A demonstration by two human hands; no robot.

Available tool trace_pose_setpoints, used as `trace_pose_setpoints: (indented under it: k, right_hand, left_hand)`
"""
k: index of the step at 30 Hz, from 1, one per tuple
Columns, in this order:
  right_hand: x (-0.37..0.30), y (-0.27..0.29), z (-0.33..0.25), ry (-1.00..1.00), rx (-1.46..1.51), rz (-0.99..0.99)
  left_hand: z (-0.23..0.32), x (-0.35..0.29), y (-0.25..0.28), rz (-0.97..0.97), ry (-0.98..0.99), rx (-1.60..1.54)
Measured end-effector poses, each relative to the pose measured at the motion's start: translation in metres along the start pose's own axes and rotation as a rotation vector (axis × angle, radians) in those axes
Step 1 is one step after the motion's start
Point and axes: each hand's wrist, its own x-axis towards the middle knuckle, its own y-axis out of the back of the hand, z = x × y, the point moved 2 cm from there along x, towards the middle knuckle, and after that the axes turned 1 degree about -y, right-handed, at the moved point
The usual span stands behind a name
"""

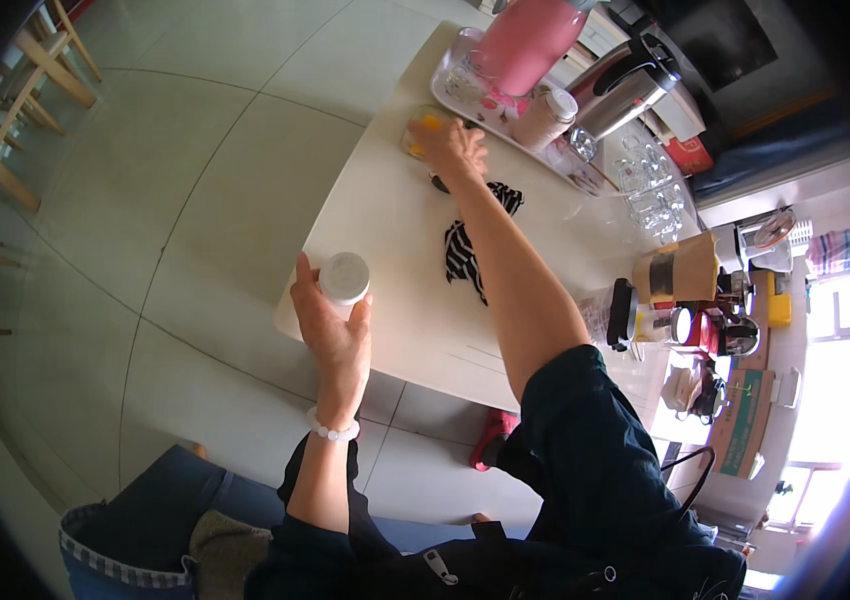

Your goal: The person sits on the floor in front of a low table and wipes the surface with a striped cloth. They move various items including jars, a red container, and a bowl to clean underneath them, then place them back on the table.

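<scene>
Head view: a round white-topped container (345, 278) is held in the curled left hand (335, 335) near a corner of the table (395, 240), well apart from the right hand (455, 150), which is stretched over a yellow-filled clear container (430, 122) beside the tray (497, 122). Whether that is gripped cannot be told.

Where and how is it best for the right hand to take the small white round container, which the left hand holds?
Probably by the far rim of the small white round container, coming from above and the far side. Its round face points upward, uncovered, and that rim looks free, while the left hand holds it from the near side.
</scene>
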Motion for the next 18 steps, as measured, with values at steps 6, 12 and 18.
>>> trace_pose_setpoints:
  k: [6, 12, 18]
  right_hand:
    - [-0.009, -0.026, -0.016, -0.048, -0.043, 0.12]
    - [-0.013, -0.046, -0.001, 0.183, -0.148, 0.31]
    - [-0.095, -0.05, 0.021, 0.528, -0.093, 0.294]
  left_hand:
    - [0.005, -0.001, 0.002, -0.008, -0.005, -0.012]
    - [0.007, 0.0, -0.002, 0.023, -0.028, 0.039]
    - [-0.01, 0.005, 0.003, 0.144, -0.046, -0.034]
